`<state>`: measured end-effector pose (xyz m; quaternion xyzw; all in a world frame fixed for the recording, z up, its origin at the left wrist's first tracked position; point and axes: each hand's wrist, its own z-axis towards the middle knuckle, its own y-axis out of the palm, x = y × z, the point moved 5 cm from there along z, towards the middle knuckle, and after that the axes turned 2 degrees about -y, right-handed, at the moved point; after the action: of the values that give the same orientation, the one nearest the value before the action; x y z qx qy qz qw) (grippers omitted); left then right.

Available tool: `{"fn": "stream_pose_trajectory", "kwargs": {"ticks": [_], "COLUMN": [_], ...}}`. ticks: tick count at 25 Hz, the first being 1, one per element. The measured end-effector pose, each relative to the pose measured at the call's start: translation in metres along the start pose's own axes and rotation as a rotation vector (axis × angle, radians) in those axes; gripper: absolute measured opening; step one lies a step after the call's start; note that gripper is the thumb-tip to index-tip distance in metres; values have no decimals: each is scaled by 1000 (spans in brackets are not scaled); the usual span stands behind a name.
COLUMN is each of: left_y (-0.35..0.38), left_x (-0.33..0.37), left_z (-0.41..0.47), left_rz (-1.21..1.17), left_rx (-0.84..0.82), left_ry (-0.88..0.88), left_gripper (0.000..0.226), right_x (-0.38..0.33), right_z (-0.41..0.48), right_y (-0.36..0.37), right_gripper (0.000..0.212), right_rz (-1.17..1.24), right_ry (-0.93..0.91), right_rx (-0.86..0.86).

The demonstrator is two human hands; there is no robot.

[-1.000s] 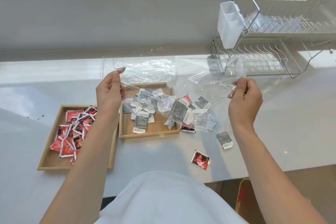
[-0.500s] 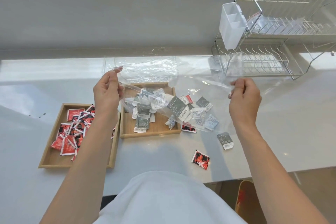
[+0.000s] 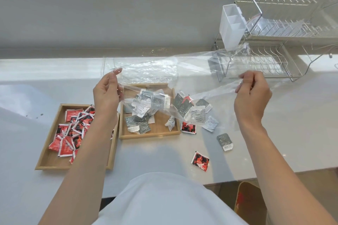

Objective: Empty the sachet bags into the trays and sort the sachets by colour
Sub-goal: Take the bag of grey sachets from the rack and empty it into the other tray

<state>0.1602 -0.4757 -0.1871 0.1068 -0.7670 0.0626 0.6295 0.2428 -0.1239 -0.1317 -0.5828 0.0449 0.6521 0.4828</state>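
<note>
A clear plastic bag [image 3: 192, 76] is stretched in the air between my hands. My left hand [image 3: 107, 95] pinches its left edge and my right hand [image 3: 253, 93] grips its right end. Grey sachets [image 3: 184, 109] sag in the bag's low middle, over the right wooden tray [image 3: 157, 134], which holds several grey sachets [image 3: 139, 124]. The left wooden tray [image 3: 54, 162] holds several red sachets [image 3: 71, 131]. Loose on the counter lie a red sachet [image 3: 200, 161], a grey sachet [image 3: 225, 142], another red sachet [image 3: 189, 127] and a pale sachet [image 3: 210, 123].
A second empty clear bag [image 3: 146, 65] lies flat behind the trays. A wire dish rack [image 3: 274, 60] with a white cutlery holder [image 3: 231, 25] stands at the back right. The counter's front edge runs near my body; a stool [image 3: 250, 204] shows below it.
Both hands have lifted the bag slightly and pulled it tauter. The sachets inside have slid toward the left, over the right tray.
</note>
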Motion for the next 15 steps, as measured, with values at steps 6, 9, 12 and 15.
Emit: {"fn": "stream_pose_trajectory", "kwargs": {"ticks": [6, 9, 12, 15], "left_y": [-5, -6, -9, -14], "left_x": [-5, -6, -10, -14], "left_z": [1, 0, 0, 2], "left_rz": [-3, -20, -12, 3], "left_rx": [7, 8, 11, 28], "left_ry": [3, -6, -13, -24], "left_gripper": [26, 27, 24, 18], "right_x": [-5, -11, -12, -16], "right_z": [2, 4, 5, 6], "right_y": [1, -1, 4, 4], "right_gripper": [26, 25, 27, 27], "right_rz": [0, -15, -42, -49], "right_ry": [-21, -58, -71, -103], "right_rx": [-8, 13, -42, -52]}}
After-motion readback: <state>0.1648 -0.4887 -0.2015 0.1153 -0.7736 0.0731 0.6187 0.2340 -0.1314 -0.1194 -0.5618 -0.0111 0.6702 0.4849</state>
